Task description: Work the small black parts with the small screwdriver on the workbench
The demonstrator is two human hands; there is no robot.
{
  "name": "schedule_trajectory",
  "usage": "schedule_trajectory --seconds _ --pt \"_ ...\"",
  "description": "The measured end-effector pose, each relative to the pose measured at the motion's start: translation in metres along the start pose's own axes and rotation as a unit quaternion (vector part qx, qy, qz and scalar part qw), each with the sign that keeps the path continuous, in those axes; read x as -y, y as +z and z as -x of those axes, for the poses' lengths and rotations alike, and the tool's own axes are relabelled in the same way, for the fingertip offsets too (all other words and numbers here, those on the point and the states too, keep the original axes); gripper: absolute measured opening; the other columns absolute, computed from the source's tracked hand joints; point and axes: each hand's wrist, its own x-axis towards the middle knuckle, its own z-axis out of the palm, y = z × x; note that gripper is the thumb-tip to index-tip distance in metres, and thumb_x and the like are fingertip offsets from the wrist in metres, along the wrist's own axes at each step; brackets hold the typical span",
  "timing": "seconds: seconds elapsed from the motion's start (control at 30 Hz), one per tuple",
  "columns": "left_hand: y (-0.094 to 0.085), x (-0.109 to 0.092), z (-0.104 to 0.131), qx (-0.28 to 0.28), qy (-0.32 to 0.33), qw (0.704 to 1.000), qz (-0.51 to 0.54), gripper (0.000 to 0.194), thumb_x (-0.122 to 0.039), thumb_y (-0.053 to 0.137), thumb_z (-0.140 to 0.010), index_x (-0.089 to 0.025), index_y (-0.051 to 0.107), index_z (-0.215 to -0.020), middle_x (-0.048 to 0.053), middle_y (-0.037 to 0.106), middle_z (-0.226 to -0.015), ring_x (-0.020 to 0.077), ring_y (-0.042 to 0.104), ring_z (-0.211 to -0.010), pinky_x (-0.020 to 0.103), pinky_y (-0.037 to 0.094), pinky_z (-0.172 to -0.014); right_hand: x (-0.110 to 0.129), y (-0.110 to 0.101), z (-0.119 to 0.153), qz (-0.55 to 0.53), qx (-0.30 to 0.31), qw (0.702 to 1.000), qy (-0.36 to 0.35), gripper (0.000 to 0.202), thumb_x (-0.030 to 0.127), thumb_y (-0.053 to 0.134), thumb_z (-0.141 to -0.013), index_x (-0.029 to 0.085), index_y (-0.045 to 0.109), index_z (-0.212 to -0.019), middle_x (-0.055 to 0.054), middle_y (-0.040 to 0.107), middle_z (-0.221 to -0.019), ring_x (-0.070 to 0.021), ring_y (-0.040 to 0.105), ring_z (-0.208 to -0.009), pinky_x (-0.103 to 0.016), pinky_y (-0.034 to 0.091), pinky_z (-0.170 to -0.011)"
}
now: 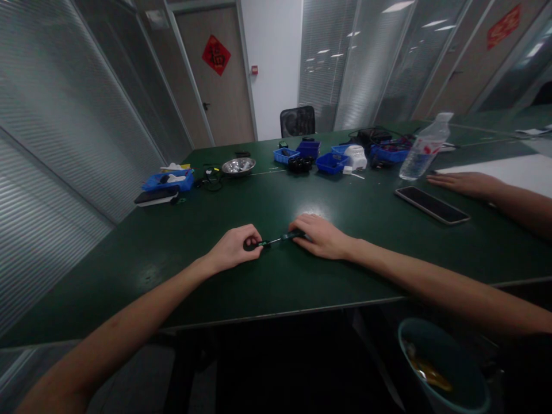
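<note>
My left hand [238, 248] pinches a small dark part [264, 244] with a bit of green on it, low over the green tabletop. Facing it, my right hand [321, 237] is closed round the dark handle of a thin screwdriver [284, 237]. The screwdriver's metal shaft points left, and its tip meets or nearly meets the small part; the exact contact is too small to tell.
On the table [194, 230] lie a phone [431, 204], a plastic bottle [425, 150], a metal bowl [238, 167], a blue tray [172, 181] and several blue bins. Another person's hand [466, 183] rests at right. A bin [444, 368] stands below the table edge.
</note>
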Motion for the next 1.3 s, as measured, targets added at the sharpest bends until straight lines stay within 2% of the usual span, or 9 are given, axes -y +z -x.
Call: schedule_trajectory --seconds 0.5,1.3 --pt "-0.0012 0.001 -0.0003 0.012 0.035 0.999 -0.031 0.023 -0.038 0.066 -0.103 -0.017 0.074 -0.11 0.008 0.068 -0.103 0.0201 0.064 -0.089 0.032 0.052 -0.078 0.0061 -0.0047 0.0012 0.015 -0.003 1.0 -0.016 0.026 0.035 0.052 -0.111 0.019 0.064 -0.127 -0.013 0.07 -0.115 -0.0275 0.063 -0.103 -0.044 0.049 -0.093" --pt "-0.0019 0.0008 0.0005 0.019 0.04 0.998 -0.04 0.025 -0.039 0.064 -0.104 -0.017 0.073 -0.111 0.007 0.068 -0.102 0.0201 0.064 -0.089 0.032 0.051 -0.078 0.0044 -0.0037 0.001 0.002 -0.017 1.0 -0.02 0.025 0.033 0.053 -0.111 0.021 0.063 -0.13 -0.013 0.069 -0.117 -0.0277 0.064 -0.104 -0.043 0.05 -0.091"
